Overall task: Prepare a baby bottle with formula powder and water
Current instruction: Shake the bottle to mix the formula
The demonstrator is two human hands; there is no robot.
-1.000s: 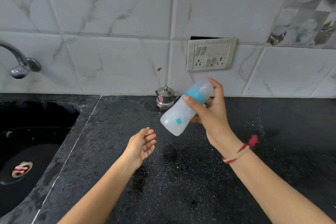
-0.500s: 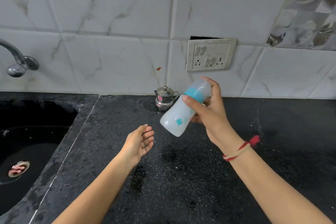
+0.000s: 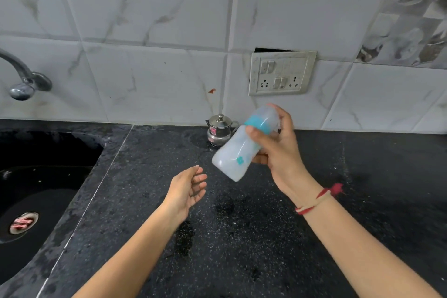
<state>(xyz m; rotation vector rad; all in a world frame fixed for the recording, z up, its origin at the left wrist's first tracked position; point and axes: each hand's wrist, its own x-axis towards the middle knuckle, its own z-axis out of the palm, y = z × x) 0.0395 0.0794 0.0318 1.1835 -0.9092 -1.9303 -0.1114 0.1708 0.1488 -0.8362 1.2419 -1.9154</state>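
My right hand (image 3: 278,150) grips a cloudy white baby bottle (image 3: 235,155) with a teal collar and a clear cap. The bottle is tilted, its base low and to the left, its cap up and to the right, above the black counter (image 3: 242,237). Its contents look milky white. My left hand (image 3: 186,189) hovers below and left of the bottle's base, palm turned up, fingers loosely curled and apart, holding nothing.
A small lidded steel pot (image 3: 219,129) stands at the wall behind the bottle. A black sink (image 3: 36,189) with a steel tap (image 3: 23,80) lies at the left. A switch and socket plate (image 3: 281,72) sits on the tiled wall.
The bottle has hardly moved in my right hand. My left hand has shifted slightly left and its fingers have curled a little more.
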